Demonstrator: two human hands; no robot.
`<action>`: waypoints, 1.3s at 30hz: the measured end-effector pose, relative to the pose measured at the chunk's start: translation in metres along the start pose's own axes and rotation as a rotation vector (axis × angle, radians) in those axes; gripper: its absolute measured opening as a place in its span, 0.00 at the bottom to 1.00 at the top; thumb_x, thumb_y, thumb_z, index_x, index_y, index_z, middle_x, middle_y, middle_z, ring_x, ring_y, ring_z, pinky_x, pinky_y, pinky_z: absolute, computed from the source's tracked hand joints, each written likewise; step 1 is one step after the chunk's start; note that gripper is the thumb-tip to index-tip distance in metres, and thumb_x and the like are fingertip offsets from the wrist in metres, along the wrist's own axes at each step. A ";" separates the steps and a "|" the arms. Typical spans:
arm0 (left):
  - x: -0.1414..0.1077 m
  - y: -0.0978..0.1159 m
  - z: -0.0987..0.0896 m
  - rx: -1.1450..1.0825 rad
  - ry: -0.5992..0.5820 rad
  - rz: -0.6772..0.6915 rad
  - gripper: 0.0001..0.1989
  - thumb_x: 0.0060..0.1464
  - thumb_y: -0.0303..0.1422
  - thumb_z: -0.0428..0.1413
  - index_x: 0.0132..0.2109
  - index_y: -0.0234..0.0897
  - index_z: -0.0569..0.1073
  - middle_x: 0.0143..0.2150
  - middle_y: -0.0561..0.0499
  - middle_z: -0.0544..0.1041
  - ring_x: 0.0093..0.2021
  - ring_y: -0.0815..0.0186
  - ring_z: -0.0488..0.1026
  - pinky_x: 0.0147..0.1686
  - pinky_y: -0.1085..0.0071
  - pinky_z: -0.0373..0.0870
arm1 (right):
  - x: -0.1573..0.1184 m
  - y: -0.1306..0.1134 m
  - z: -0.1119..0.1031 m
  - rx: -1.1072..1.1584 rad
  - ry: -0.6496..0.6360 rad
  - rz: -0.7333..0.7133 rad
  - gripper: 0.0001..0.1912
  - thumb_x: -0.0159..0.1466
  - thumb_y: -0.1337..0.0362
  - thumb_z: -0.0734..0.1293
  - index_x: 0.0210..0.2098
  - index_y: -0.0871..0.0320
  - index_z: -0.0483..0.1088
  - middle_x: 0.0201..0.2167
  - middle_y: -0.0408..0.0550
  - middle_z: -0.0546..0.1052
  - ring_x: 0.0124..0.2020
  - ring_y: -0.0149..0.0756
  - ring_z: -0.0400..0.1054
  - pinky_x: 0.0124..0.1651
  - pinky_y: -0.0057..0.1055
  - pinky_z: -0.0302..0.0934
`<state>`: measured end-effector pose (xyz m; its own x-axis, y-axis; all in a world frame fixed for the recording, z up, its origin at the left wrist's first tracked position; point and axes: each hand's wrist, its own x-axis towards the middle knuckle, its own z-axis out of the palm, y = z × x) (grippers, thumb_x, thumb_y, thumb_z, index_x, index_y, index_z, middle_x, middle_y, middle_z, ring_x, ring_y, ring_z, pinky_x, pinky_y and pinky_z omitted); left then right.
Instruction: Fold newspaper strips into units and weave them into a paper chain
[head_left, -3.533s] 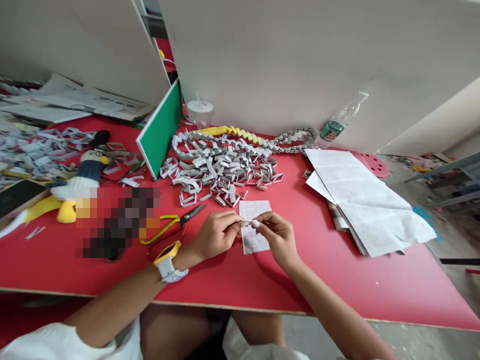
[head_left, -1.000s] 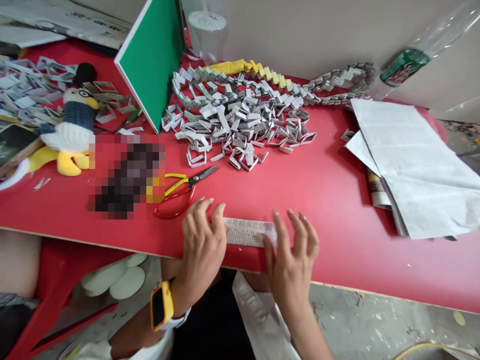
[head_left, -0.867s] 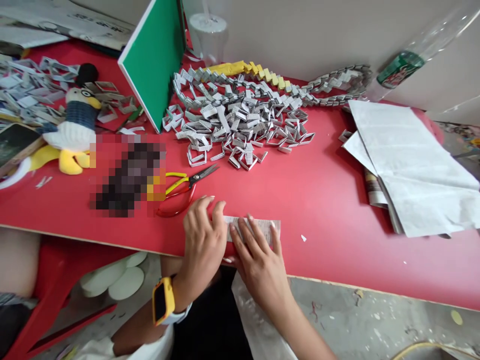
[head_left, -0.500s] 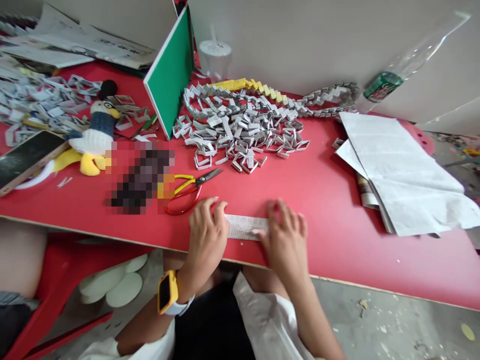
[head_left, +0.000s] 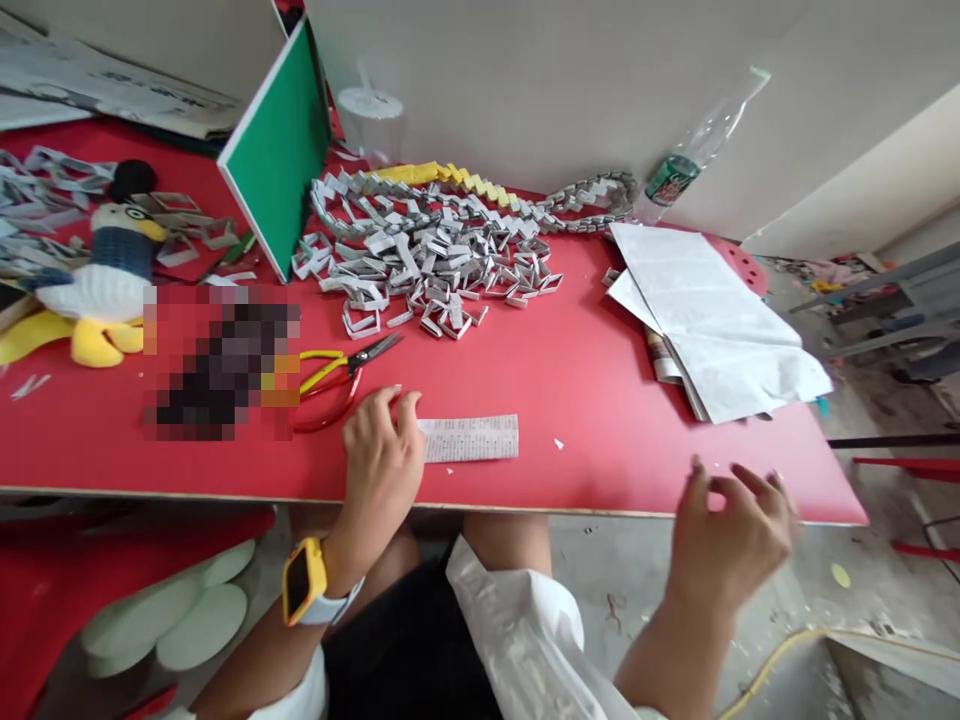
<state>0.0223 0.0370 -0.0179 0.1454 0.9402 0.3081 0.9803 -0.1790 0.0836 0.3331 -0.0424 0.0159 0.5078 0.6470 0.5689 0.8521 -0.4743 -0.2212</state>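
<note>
Strip of flat, grey-white printed paper [head_left: 471,440]: laid lengthwise near front edge of red tabletop [head_left: 592,350], right end exposed; probably kept there for easy working.
Bare left hand [head_left: 385,445]: set over strip's left end, fingers bent, gap left between thumb and index finger; strip seemingly steadied against table. Whether it is pinched or only pressed cannot be told.
Bare right hand [head_left: 731,535]: held well apart from strip, at tabletop's right front edge; fingers half curled, thumb parted from them, nothing seen in grasp.
Yellow-and-red-handled metal scissors [head_left: 357,362]: placed just beyond left hand, likely for quick pick-up.
Heap of folded grey-white paper links [head_left: 450,265]: piled behind strip, presumably so the front is kept free.
Long zigzag chain of grey and yellow folded paper [head_left: 480,185]: looped along back near pale wall [head_left: 525,90], likely stored out of the way.
Stack of large white paper sheets [head_left: 735,340]: set to right; lower layers mostly covered.
Hidden: strip's left end, covered by left hand; undersides of fingers on both hands.
Hard to make out: dark pixelated patch [head_left: 225,365] left of scissors, contents masked; strip's print, too small to be read; right fingertips, slightly blurred.
</note>
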 end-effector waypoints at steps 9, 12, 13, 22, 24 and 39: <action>-0.001 0.000 0.001 -0.079 0.019 -0.015 0.19 0.61 0.25 0.44 0.57 0.30 0.67 0.54 0.32 0.68 0.55 0.50 0.68 0.50 0.55 0.66 | -0.045 -0.120 0.006 0.581 -0.512 -0.966 0.22 0.68 0.72 0.57 0.60 0.56 0.63 0.59 0.51 0.72 0.65 0.40 0.59 0.66 0.49 0.53; -0.003 -0.002 0.002 -0.155 0.098 -0.043 0.17 0.61 0.25 0.46 0.56 0.30 0.68 0.53 0.35 0.70 0.54 0.54 0.69 0.51 0.59 0.66 | -0.057 -0.129 0.014 0.545 -0.528 -0.944 0.18 0.69 0.69 0.59 0.58 0.59 0.67 0.56 0.52 0.74 0.61 0.43 0.65 0.63 0.48 0.58; -0.004 -0.003 0.001 -0.190 0.129 -0.050 0.17 0.61 0.25 0.46 0.55 0.31 0.68 0.52 0.36 0.71 0.53 0.55 0.70 0.51 0.60 0.66 | -0.058 -0.129 0.016 0.537 -0.524 -0.928 0.18 0.69 0.69 0.60 0.57 0.59 0.67 0.55 0.52 0.75 0.60 0.44 0.66 0.62 0.48 0.60; -0.020 -0.021 -0.017 -0.407 -0.023 0.392 0.09 0.60 0.29 0.55 0.48 0.38 0.73 0.43 0.48 0.76 0.44 0.63 0.71 0.46 0.65 0.67 | -0.046 -0.121 0.026 0.536 -0.532 -1.008 0.15 0.69 0.71 0.59 0.52 0.59 0.70 0.53 0.50 0.77 0.54 0.42 0.69 0.53 0.42 0.60; -0.016 -0.027 -0.017 -0.416 -0.054 0.422 0.08 0.60 0.28 0.54 0.47 0.38 0.73 0.42 0.48 0.75 0.42 0.64 0.70 0.44 0.66 0.67 | -0.040 -0.124 0.028 0.516 -0.553 -1.017 0.14 0.70 0.71 0.58 0.49 0.58 0.71 0.49 0.49 0.78 0.48 0.41 0.69 0.51 0.43 0.58; 0.003 -0.014 -0.012 -0.399 -0.117 0.025 0.02 0.60 0.31 0.54 0.39 0.39 0.69 0.35 0.53 0.73 0.36 0.66 0.72 0.34 0.72 0.64 | -0.024 -0.158 0.041 0.472 -0.838 -0.375 0.08 0.66 0.59 0.66 0.33 0.56 0.66 0.32 0.45 0.74 0.37 0.40 0.63 0.40 0.34 0.53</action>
<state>0.0073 0.0394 -0.0071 0.2057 0.9565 0.2067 0.8509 -0.2791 0.4451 0.1915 0.0416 0.0046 -0.0297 0.9991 -0.0291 0.8448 0.0095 -0.5350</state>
